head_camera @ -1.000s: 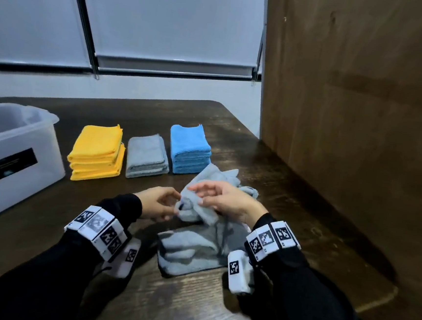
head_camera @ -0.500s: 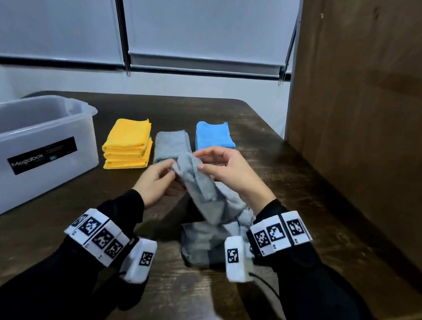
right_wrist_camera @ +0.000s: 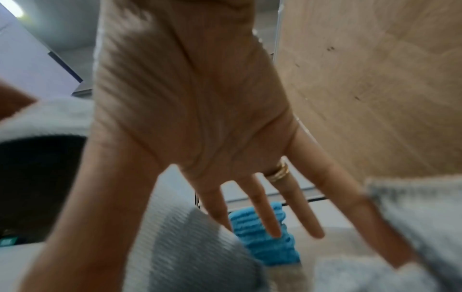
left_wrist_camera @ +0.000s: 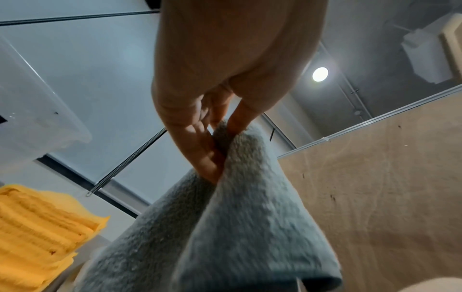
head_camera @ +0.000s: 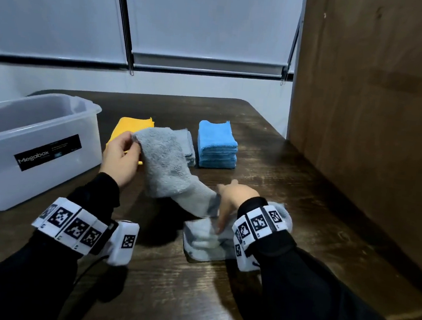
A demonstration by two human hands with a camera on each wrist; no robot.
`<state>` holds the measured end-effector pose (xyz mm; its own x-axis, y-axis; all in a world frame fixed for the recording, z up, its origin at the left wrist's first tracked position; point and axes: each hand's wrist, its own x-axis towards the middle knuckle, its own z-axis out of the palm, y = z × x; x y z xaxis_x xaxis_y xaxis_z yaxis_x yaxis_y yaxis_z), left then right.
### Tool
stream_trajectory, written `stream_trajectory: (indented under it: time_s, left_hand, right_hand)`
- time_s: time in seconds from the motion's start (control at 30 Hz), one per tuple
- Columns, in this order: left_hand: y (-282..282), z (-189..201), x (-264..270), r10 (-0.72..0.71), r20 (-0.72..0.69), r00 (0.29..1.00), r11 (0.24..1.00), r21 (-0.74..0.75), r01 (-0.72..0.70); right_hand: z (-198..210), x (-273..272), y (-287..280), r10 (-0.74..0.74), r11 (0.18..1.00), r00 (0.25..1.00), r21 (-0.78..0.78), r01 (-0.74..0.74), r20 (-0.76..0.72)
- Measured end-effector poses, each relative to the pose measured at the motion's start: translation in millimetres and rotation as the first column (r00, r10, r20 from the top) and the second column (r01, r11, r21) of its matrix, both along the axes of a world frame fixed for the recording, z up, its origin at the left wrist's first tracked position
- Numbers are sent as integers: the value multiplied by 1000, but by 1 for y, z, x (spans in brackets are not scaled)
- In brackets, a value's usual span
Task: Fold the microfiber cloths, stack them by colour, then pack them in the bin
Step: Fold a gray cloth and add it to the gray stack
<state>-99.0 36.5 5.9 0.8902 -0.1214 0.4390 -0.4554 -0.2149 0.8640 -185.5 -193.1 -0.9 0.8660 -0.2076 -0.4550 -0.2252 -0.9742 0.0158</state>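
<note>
A loose grey cloth (head_camera: pixel 168 169) hangs raised over the table, and my left hand (head_camera: pixel 122 157) pinches its upper corner; the left wrist view shows thumb and fingers (left_wrist_camera: pixel 207 158) closed on the grey cloth (left_wrist_camera: pixel 237 227). My right hand (head_camera: pixel 229 199) is lower, fingers spread straight (right_wrist_camera: pixel 262 207), blurred, against the cloth's lower part above another crumpled grey cloth (head_camera: pixel 205 241) on the table. Behind stand a folded yellow stack (head_camera: pixel 131 124), a grey stack (head_camera: pixel 189 147) partly hidden by the raised cloth, and a blue stack (head_camera: pixel 216 145). The clear plastic bin (head_camera: pixel 27 149) sits at the left.
The dark wooden table (head_camera: pixel 289 217) runs up to a tall wooden panel (head_camera: pixel 374 123) on the right. A window with roller blinds (head_camera: pixel 206 31) is behind the table. Bare tabletop lies between the bin and my arms.
My left hand has lifted the grey cloth's corner up and to the left. My right hand let go of the top and dropped down towards the lower part of the cloth.
</note>
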Motion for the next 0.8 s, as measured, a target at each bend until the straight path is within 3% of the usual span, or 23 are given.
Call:
stream_trajectory:
  time_s: [0.13,0.27,0.3,0.4,0.47,0.53,0.6,0.67,0.7,0.8]
  left_hand:
    - [14,4,13,120,15,993,992,-36,-120]
    - [11,4,5,94,6,996,994,-49,-94]
    - [8,6,0,61,5,998,997,-54,-60]
    - [2,7,-5,-26,-2,1000,999,-48,26]
    - [-1,8,-7,-76,-12,997,997,-24,75]
    - [-6,10,-12,-136,-42,990,990,-41,134]
    - [-10,10,-15,-183,-69,981,982,-68,178]
    - [-12,11,-18,-196,-110,975,978,-97,185]
    - [-13,10,-18,-188,-134,973,979,-101,175]
    - [-19,5,-20,-120,-316,941,979,-193,60]
  right_hand:
    - [-9,11,-7,0,1000,981,-19,-4,-194]
    - [-7,22,-30,-57,998,958,-51,44,-282]
    - [-5,22,-36,-102,993,964,-81,84,-247]
    - [-3,17,-56,-205,945,977,-245,215,64]
    - [-6,19,-65,-359,867,900,-269,419,245]
    - [-5,22,-67,-411,837,845,-226,498,342]
    - [-3,25,-62,-336,914,867,-97,395,369]
    - [6,25,-48,-207,974,906,170,153,370]
    - [12,23,-37,-132,949,921,316,10,366]
    - [23,20,-1,22,738,908,606,-297,418]
